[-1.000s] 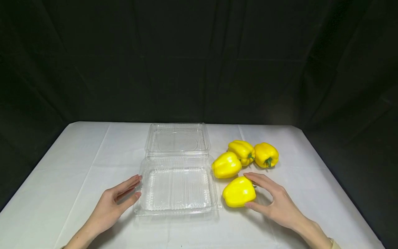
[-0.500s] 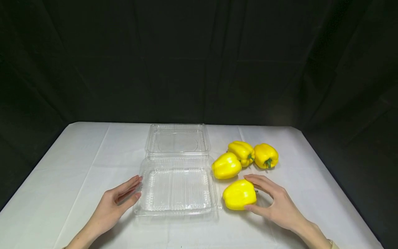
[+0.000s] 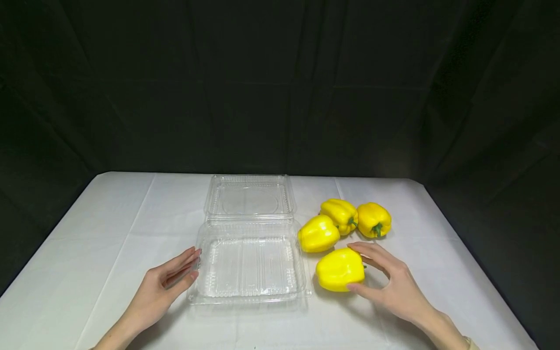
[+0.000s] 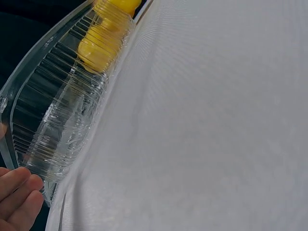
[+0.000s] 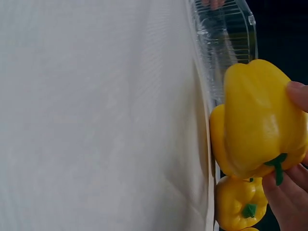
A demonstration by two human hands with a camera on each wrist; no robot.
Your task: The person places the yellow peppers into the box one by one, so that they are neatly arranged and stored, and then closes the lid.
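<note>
- Pepper (image 3: pixel 340 270), the nearest yellow one, sits in my right hand (image 3: pixel 389 287): thumb at its near side, fingers curled over its far side and stem end. It is just right of the clear clamshell tray (image 3: pixel 251 267), at or barely off the white tablecloth (image 3: pixel 109 233); I cannot tell whether it has left the cloth.
- Orientation: it lies on its side, long axis running left to right across the table, blunt lobed end toward the tray, green stem (image 5: pixel 276 166) pointing right into my palm, as the right wrist view shows.
- Doing this well, I judge: keep the pinch wide across the body, not on the stem, since the glossy skin could slip; lift high enough to clear the tray's raised rim, carry it left and set it down on its side so it won't roll.
- My left hand (image 3: pixel 164 284) has relaxed, nearly straight fingers resting against the tray's left rim, gripping nothing. Light pressure there should keep the flimsy tray from skating when the pepper lands.
- The hinged lid (image 3: pixel 249 197) lies flat open behind the tray, out of the way.
- Three more yellow peppers (image 3: pixel 343 221) cluster just beyond, close to my fingers; I should lift without knocking them.
</note>
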